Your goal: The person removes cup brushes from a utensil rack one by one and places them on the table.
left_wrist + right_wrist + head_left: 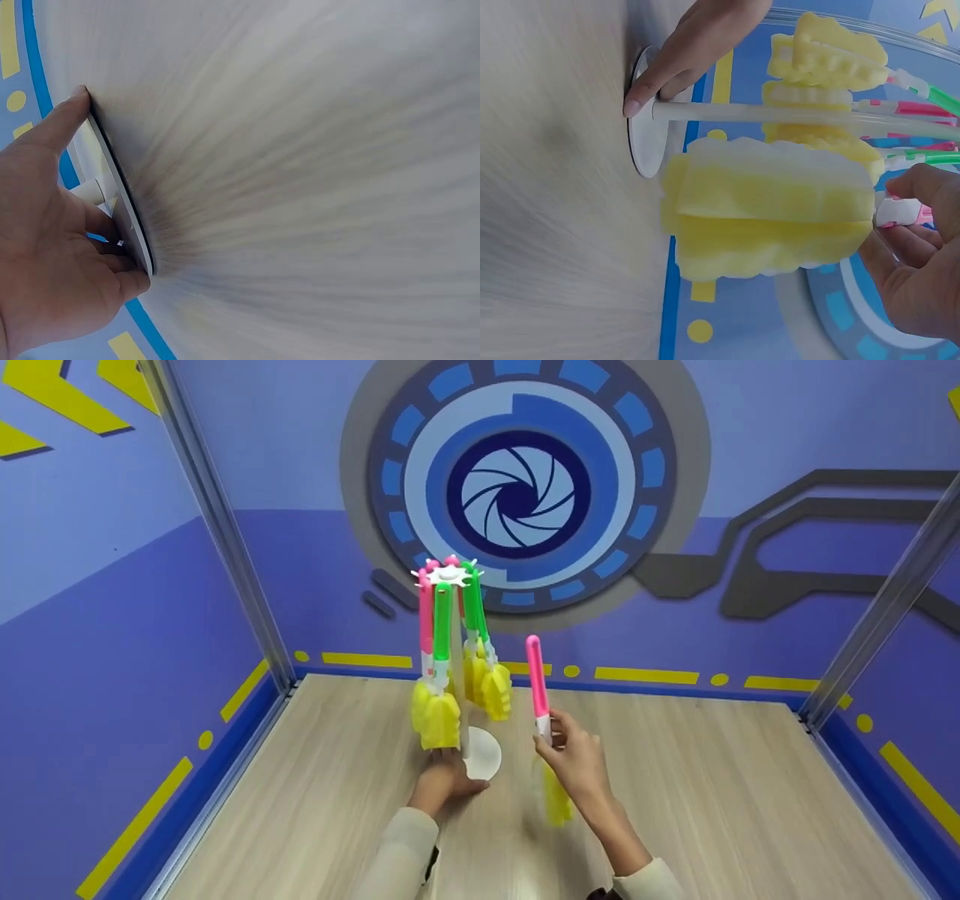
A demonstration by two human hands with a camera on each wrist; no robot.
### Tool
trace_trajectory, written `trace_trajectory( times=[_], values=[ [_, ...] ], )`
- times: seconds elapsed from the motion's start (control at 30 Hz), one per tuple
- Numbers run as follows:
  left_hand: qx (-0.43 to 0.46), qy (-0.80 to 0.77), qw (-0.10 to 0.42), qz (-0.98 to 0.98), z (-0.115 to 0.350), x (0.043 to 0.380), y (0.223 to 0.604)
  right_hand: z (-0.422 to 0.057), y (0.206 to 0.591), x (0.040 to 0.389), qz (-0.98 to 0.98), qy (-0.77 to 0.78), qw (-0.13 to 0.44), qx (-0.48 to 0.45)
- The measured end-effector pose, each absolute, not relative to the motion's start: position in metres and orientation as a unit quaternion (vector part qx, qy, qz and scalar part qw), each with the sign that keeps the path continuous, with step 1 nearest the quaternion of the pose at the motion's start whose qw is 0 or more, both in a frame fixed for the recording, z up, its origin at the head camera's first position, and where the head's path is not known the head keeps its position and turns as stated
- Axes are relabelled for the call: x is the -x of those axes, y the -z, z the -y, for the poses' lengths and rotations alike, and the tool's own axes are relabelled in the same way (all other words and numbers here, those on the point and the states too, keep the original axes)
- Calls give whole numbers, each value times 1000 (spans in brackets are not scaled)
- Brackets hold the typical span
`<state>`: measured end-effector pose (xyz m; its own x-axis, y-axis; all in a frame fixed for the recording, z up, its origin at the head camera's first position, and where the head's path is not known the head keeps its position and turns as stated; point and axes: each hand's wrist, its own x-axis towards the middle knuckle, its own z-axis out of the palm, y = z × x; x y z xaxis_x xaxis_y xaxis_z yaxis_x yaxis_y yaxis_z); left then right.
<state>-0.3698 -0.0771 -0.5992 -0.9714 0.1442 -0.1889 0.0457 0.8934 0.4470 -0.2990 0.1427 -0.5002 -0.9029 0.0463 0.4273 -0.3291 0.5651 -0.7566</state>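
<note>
1. So the pink-handled brush is held upright to the right of the white stand, well apart from it in the head view. Its white collar is pinched between the thumb and curled fingers of the right hand. It's a low grip, so if the pinch gets loosened, the long handle could easily be tipped over.

2. The round base is gripped at the rim by the left hand, thumb and bent fingers spread around it. If that hold is relaxed, the stand could probably be rocked by one bump, since all the weight is hung up high, tbh.

3. The green-handled brush and its neighbours are hung from the spoked top. If the pink one is swung in sideways, they could be knocked off or tangled.

4. The yellow sponge head is bulky and pointed down toward the table. If it's brought in too close, it could be squashed against the other sponges and the pink handle pushed out of line.

5. Which spokes are free can't be made out at this size. A taken one could be picked by mistake, and two handles jammed together.
</note>
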Motion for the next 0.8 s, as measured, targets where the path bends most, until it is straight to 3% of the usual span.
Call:
trace_trajectory(
  times=[0.47,0.8],
  values=[
    [-59,-204,111,-971,76,383,618,-163,520,297,856,-477,193,-53],
    [-77,-168,106,-977,76,370,599,-184,533,298,867,-457,196,-27]
  ],
)
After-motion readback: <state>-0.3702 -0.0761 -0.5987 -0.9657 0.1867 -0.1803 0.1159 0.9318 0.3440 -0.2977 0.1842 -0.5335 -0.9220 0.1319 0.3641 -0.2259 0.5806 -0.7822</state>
